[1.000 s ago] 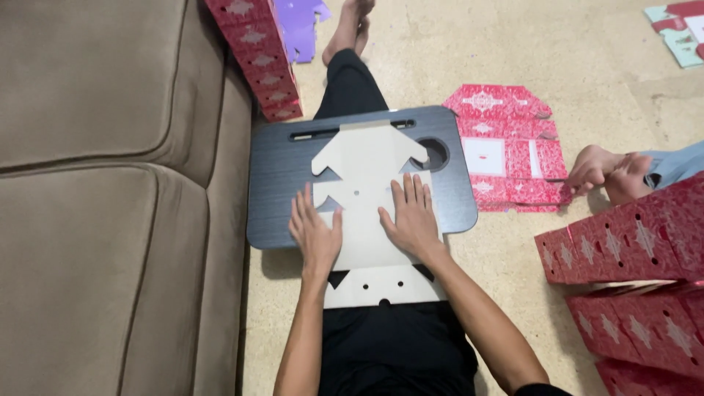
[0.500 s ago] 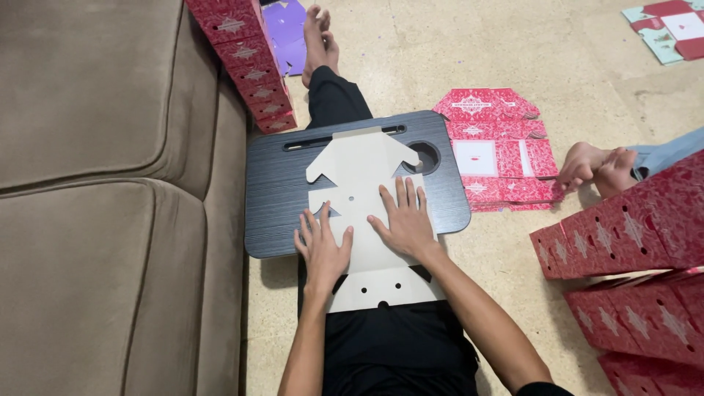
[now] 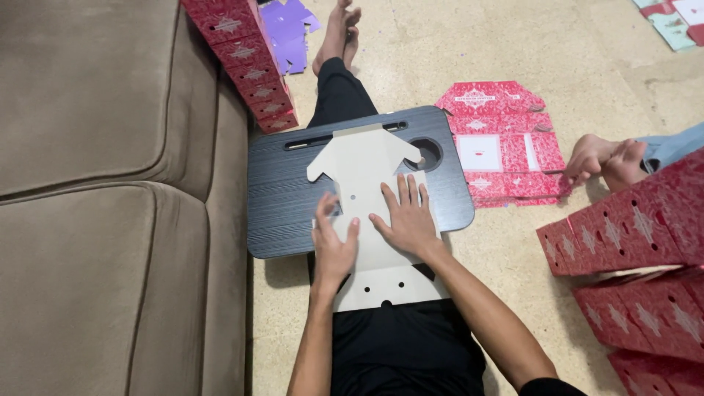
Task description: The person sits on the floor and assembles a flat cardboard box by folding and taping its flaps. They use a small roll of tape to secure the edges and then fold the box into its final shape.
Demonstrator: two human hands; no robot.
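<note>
A flat, off-white die-cut cardboard box blank [image 3: 367, 158] lies plain side up on a dark lap tray [image 3: 282, 194] across my legs. My left hand [image 3: 334, 238] presses flat on the blank's left side, fingers spread. My right hand [image 3: 407, 216] lies flat on the blank's middle, fingers apart and pointing away from me. Neither hand grips anything. The blank's near end hangs over the tray onto my lap.
A brown sofa [image 3: 110, 198] fills the left. A row of folded red boxes [image 3: 246, 66] leans against it, purple blanks [image 3: 290, 33] beyond. A flat red patterned blank [image 3: 502, 139] lies on the floor right of the tray. Another person's feet [image 3: 605, 161] and stacked red boxes [image 3: 631, 242] are at right.
Both hands have stayed flat on the blank, sliding slightly toward me. The view has shifted a little, so the tray and sofa sit differently in frame.
</note>
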